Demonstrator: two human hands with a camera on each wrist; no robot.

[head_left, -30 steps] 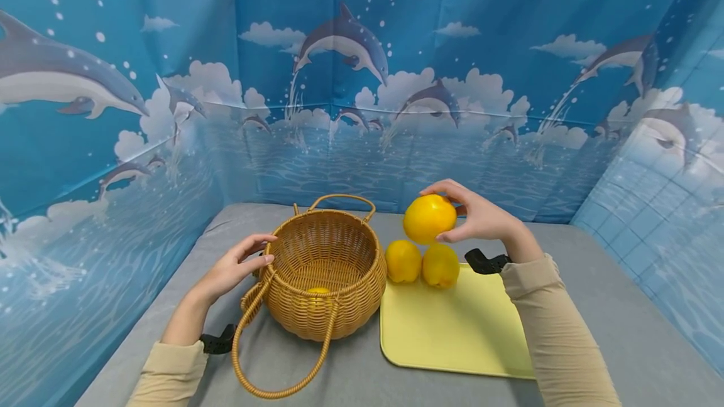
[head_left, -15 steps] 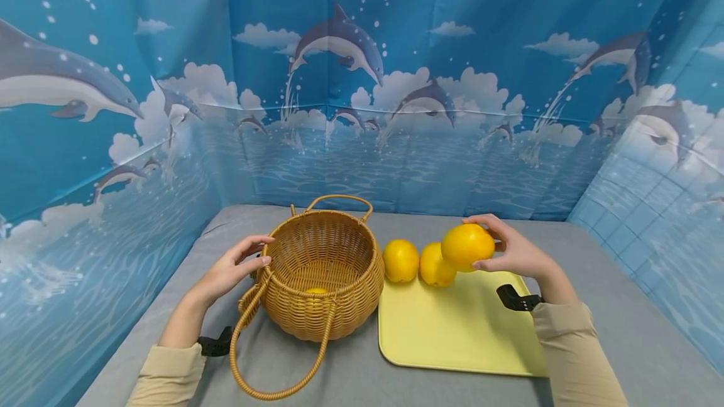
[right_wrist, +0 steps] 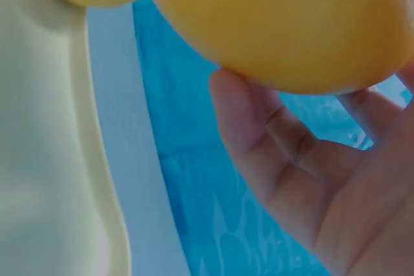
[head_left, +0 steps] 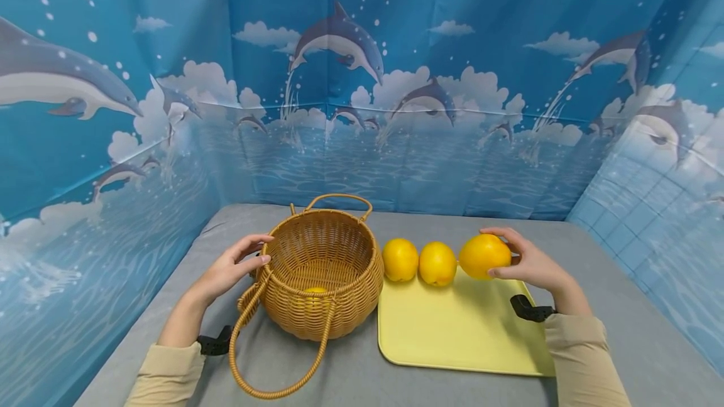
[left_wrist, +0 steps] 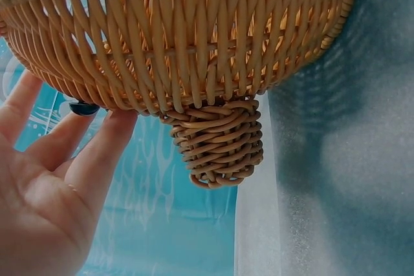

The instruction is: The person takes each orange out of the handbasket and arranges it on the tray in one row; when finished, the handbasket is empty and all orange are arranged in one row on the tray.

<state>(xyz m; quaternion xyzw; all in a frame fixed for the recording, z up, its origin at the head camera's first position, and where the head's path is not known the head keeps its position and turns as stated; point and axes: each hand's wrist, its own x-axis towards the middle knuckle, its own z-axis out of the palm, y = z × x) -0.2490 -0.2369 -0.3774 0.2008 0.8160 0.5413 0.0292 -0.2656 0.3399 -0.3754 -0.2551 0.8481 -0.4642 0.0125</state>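
My right hand (head_left: pixel 532 264) grips a smooth yellow-orange fruit (head_left: pixel 484 257) between thumb and fingers, at the far right part of the yellow tray (head_left: pixel 452 331). Whether this fruit touches the tray is hard to tell. Left of it, two similar fruits, a middle one (head_left: pixel 437 264) and a left one (head_left: pixel 400 260), stand in a row along the tray's far edge. With fairly straight fingers, my left hand (head_left: pixel 226 272) touches the left rim of a round wicker basket (head_left: pixel 322 319). In the left wrist view, fingertips (left_wrist: pixel 119 121) meet the basket's woven wall. Inside the basket, a yellow fruit (head_left: pixel 317 291) shows partly.
One basket handle (head_left: pixel 277 394) hangs down toward the front onto the grey cloth surface (head_left: pixel 351 375); the other handle (head_left: pixel 339 196) stands up at the back. A blue curtain (head_left: pixel 362 162) printed with dolphins encloses the back and sides.
My right hand has carried its fruit to the right and down, from above the other two fruits to beside them. The left hand and basket stay in place.
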